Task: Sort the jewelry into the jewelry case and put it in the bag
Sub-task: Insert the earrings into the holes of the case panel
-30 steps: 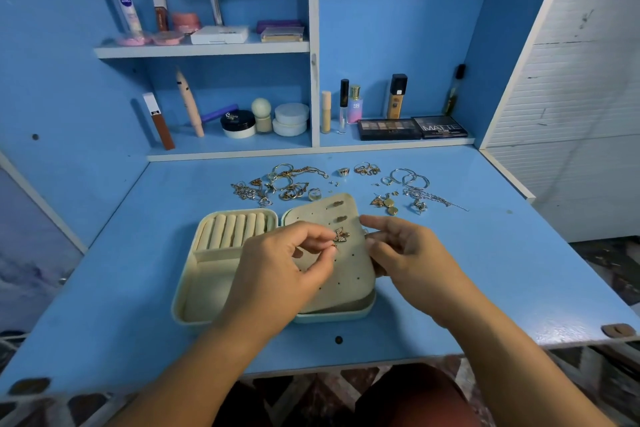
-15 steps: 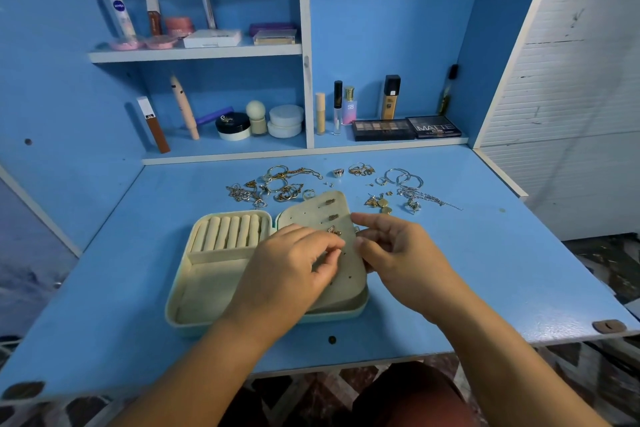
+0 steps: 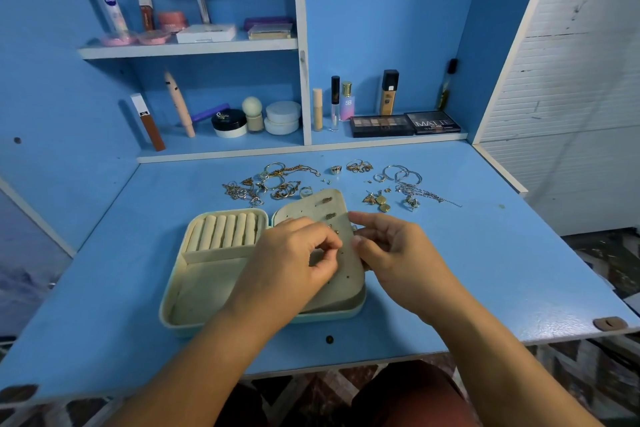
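Two grips met at the jewelry case (image 3: 204, 291) on the desk (image 3: 485, 270): the left grip (image 3: 294, 260) pinched tight, apparently on an earring, just above the earring panel (image 3: 344, 288); the right grip (image 3: 391, 253) clasped its right edge.

Bare left hand (image 3: 294, 262) and right hand (image 3: 394, 253), bare forearms, rust-red garment (image 3: 408, 392) (mostly hidden) at the lap.

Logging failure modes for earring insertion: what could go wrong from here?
1. Left hand pinches at the panel; the grip hides what it holds, and a small piece could slip into the case.
2. Right hand steadies the panel's edge; letting go may jolt the earrings already pinned.
3. Jewelry lies just behind the panel and could get swept.
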`<state>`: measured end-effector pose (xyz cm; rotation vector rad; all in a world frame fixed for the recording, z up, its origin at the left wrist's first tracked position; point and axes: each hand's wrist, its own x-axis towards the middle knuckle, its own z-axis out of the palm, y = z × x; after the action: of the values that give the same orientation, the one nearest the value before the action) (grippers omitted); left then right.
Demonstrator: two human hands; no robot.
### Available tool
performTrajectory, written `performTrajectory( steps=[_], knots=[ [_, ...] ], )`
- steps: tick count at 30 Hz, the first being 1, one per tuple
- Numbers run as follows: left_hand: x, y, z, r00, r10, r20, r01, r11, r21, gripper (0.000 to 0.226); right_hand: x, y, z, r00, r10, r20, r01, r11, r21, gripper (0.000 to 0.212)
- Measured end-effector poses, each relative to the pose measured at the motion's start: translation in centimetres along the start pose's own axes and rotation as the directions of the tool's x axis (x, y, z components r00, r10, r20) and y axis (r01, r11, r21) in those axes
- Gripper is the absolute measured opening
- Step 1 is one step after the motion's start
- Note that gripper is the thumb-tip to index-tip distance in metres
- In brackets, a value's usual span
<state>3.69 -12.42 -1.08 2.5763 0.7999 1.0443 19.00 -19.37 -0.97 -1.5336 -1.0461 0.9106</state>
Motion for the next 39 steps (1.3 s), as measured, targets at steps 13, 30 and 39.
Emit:
performTrajectory(
  steps=[13, 30, 39],
  knots=[
    [-0.9, 0.1, -1.1, 0.996, -0.079, 0.04, 0.085, 0.976, -0.199, 0.013, 0.3, 0.3, 0.1, 0.998, -0.059, 0.024, 0.056, 0.993, 0.106, 0.028],
    [-2.1, -1.5, -6.6, 0.898, -0.438, -0.033, 0.355, 0.768, -0.533, 0.049, 0.8, -2.3, 5.4, 0.921, -0.347, 0.177, 0.335, 0.937, 0.097, 0.037],
    [-2.7, -3.4, -8.7, 0.733, -0.611, 0.299, 0.616, 0.41, -0.673, 0.047, 0.8, -2.3, 7.5, 0.888, -0.39, 0.244, 0.387, 0.92, 0.061, 0.037]
  ],
)
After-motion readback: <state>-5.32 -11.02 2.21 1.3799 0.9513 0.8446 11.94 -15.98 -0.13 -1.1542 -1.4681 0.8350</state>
